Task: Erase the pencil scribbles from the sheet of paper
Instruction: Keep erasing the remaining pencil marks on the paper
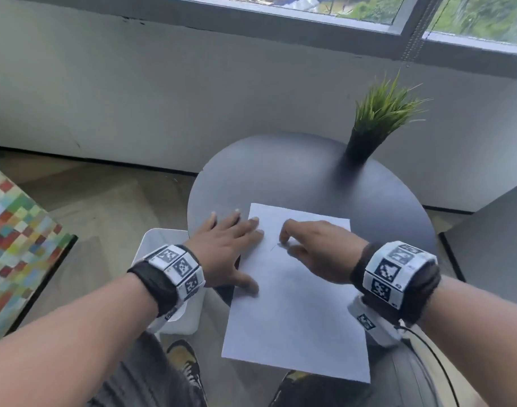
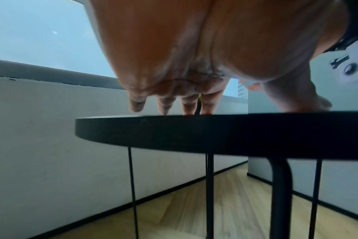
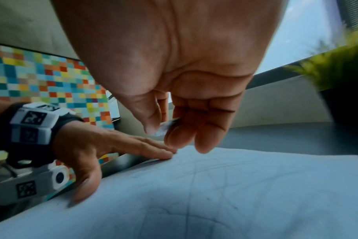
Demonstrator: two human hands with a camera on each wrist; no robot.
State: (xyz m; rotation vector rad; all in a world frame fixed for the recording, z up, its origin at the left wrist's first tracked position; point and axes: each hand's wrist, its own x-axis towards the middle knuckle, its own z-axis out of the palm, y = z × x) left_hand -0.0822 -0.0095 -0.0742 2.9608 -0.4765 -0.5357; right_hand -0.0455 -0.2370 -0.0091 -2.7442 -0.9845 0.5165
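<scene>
Here the sheet of paper (image 1: 295, 312) lies on the round dark table (image 1: 310, 177), overhanging its near edge. The left hand (image 1: 225, 245) presses it flat, fingers spread; the right hand (image 1: 319, 248) pinches a small eraser (image 3: 164, 127) over faint pencil scribbles (image 3: 194, 186).

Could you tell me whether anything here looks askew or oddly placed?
Yes: the sheet of paper lies slightly crooked and juts past the near edge of the round table, hanging unsupported. The left hand presses its left edge flat. Nothing looks spilled or damaged.
</scene>
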